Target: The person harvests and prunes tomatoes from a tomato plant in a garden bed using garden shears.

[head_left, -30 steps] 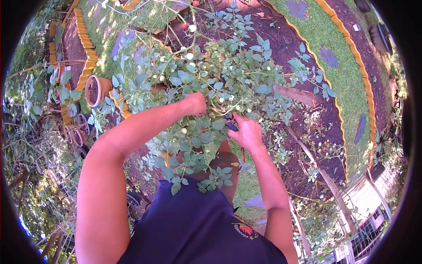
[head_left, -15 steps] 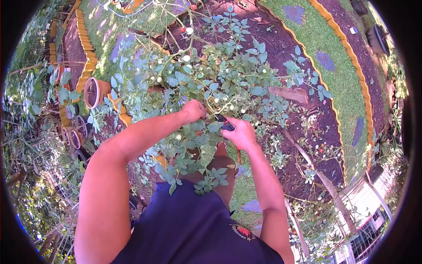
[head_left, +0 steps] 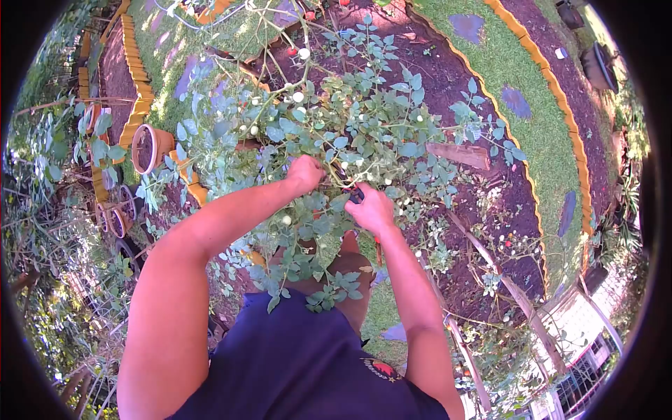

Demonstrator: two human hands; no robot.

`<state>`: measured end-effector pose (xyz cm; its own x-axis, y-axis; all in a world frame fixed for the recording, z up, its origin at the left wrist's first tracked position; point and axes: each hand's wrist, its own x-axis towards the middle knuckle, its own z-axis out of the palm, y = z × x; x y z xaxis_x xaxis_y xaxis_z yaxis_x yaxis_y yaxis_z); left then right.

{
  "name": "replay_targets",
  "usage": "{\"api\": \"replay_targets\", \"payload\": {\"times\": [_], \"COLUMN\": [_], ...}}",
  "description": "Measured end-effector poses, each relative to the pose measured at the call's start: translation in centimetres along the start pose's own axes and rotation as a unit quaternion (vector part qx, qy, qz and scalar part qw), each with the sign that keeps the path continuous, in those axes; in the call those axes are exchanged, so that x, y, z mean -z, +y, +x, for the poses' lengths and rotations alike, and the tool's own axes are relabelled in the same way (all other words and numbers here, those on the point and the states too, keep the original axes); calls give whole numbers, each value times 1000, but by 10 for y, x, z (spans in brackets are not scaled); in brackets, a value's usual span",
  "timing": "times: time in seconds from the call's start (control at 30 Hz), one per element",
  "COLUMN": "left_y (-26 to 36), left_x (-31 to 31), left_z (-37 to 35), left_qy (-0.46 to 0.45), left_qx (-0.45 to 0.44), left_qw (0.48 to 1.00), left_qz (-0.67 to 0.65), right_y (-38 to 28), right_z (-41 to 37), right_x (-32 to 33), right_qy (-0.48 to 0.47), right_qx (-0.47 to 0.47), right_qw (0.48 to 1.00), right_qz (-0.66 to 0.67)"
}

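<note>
A leafy tomato plant with pale green fruit fills the space in front of me. My left hand is closed among its stems; what its fingers pinch is hidden behind the hand. Just to the right, my right hand grips a pair of dark pruning shears by the handles. The blades point up and left into the stems, close to the left hand's fingers. Whether the blades touch a stem is too small to tell.
Cut wooden log lies on the soil to the right. Terracotta pots stand at the left. Yellow edging borders curved grass strips with stepping stones. Long poles lean at the lower right.
The shears and my right hand have shifted slightly left and up, deeper into the stems beside my left hand. My left hand has barely moved.
</note>
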<state>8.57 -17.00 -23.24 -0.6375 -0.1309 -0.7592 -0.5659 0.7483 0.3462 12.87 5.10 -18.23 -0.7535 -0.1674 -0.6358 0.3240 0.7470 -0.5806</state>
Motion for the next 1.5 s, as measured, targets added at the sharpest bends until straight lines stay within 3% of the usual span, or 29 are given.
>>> {"api": "replay_targets", "payload": {"times": [0.17, 0.4, 0.6, 0.8, 0.9, 1.0, 1.13, 1.2, 1.3, 1.47, 1.5], "left_y": [7, 8, 12, 25, 60, 105, 159, 193, 212, 238, 262], "left_x": [3, 5, 26, 71, 99, 126, 130, 111, 61, -95, -107], "left_z": [-2, -7, -22, -60, -103, -141, -187, -223, -239, -220, -230], "left_qy": [-19, -17, -18, 38, 72, 86, 99, 83, -22, -121, -179], "left_qx": [30, 28, 27, -71, -161, -218, -362, -401, -396, -425, -350], "left_qw": [997, 997, 994, 991, 983, 970, 917, 900, 908, 897, 918], "left_qz": [-68, -66, -108, -107, -44, -57, -135, -152, -139, -15, 55], "right_y": [-3, 5, 16, 52, 66, 90, 107, 117, 142, 159, 164], "right_z": [7, 6, -19, -86, -126, -160, -207, -230, -253, -290, -297], "right_x": [-3, -7, -1, 10, 11, -3, -13, -20, -51, -77, -84], "right_qy": [-5, -9, 16, 42, 66, 61, 49, 55, 101, 114, 128], "right_qx": [7, 28, -26, -78, -88, -138, -178, -188, -194, -221, -212], "right_qw": [1000, 999, 999, 994, 988, 979, 964, 964, 956, 930, 932], "right_qz": [5, 45, 24, 65, 108, 134, 189, 182, 195, 269, 265]}}
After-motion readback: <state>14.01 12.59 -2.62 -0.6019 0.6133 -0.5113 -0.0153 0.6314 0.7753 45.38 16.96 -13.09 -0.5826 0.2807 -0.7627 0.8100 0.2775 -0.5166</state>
